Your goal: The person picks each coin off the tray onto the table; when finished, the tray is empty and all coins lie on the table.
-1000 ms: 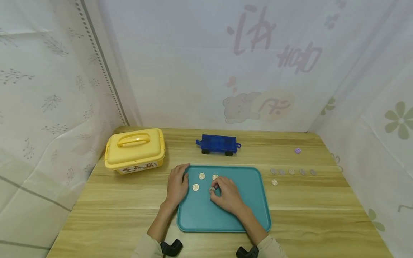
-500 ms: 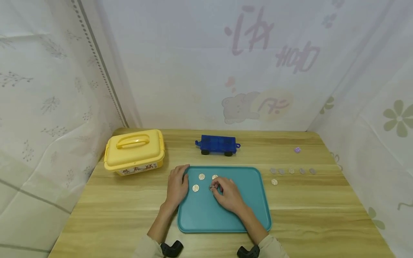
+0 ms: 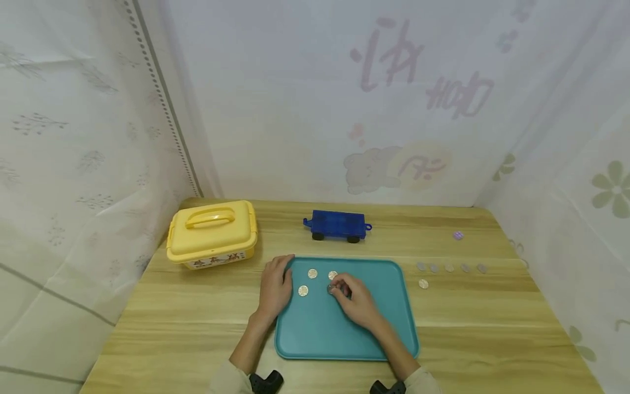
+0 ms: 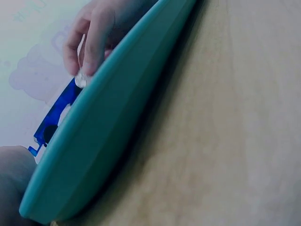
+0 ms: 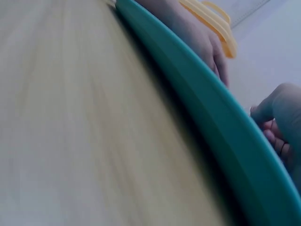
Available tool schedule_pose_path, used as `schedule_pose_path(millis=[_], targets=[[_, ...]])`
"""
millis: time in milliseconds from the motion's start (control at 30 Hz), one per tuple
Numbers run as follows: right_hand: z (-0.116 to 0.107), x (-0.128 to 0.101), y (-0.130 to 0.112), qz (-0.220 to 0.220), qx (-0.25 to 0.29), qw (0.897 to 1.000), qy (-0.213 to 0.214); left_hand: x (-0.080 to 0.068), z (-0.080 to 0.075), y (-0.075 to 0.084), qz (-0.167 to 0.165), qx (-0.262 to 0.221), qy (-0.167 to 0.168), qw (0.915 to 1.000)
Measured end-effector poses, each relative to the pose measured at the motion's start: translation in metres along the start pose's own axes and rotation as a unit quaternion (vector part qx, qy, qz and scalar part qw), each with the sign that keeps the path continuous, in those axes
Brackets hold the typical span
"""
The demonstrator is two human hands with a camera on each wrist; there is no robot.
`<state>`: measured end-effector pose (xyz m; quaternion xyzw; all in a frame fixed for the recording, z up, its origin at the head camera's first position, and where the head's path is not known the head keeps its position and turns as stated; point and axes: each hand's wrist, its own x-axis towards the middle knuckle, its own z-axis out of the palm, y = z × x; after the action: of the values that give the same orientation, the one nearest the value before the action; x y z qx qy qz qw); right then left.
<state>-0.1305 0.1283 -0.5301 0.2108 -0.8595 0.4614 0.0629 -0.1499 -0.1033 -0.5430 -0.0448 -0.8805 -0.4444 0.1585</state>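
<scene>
My right hand (image 3: 358, 302) pinches a small round coin (image 3: 331, 288) between thumb and fingertips over the teal tray (image 3: 339, 342). In the left wrist view, the coin (image 4: 81, 81) shows pale and glassy just below the fingertips, tilted up. Three pale gold coins lie in the tray: one back-left coin (image 3: 312, 273), one front-left coin (image 3: 303, 291), and one coin (image 3: 333, 275) just behind my right fingers. My left hand (image 3: 274, 287) rests on the tray's left rim, its fingers fairly straight. The tray wall hides much of both hands in the wrist views.
A yellow lidded box (image 3: 213, 232) stands at the back left. Behind the tray is a blue toy wagon (image 3: 338, 225). Right of the tray lie a row of coins (image 3: 449, 267), a single coin (image 3: 423, 284) and a small purple piece (image 3: 458, 235). Cloth curtains enclose the table.
The head view has shifted slightly. My right hand has drawn the pinched coin a little back and right, and the coin now shows darker. My left hand keeps its place on the rim.
</scene>
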Motion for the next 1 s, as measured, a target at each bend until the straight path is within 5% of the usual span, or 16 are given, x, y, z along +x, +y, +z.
schedule_pose_path(millis=[200, 367, 633, 1000], targets=[[-0.037, -0.005, 0.014, 0.029, 0.011, 0.996, 0.079, 0.0, 0.0, 0.001, -0.008, 0.0, -0.003, 1.0], [-0.077, -0.014, 0.029, 0.118, 0.016, 0.983, 0.141, 0.001, -0.002, 0.001, -0.009, -0.005, -0.006, 0.9999], [-0.13, -0.037, 0.05, 0.18, -0.018, 0.973, 0.147, -0.001, -0.001, 0.0, -0.004, -0.003, 0.003, 1.0], [-0.173, -0.064, 0.073, 0.272, -0.049, 0.947, 0.166, -0.001, 0.003, -0.001, 0.003, -0.001, 0.007, 1.0]])
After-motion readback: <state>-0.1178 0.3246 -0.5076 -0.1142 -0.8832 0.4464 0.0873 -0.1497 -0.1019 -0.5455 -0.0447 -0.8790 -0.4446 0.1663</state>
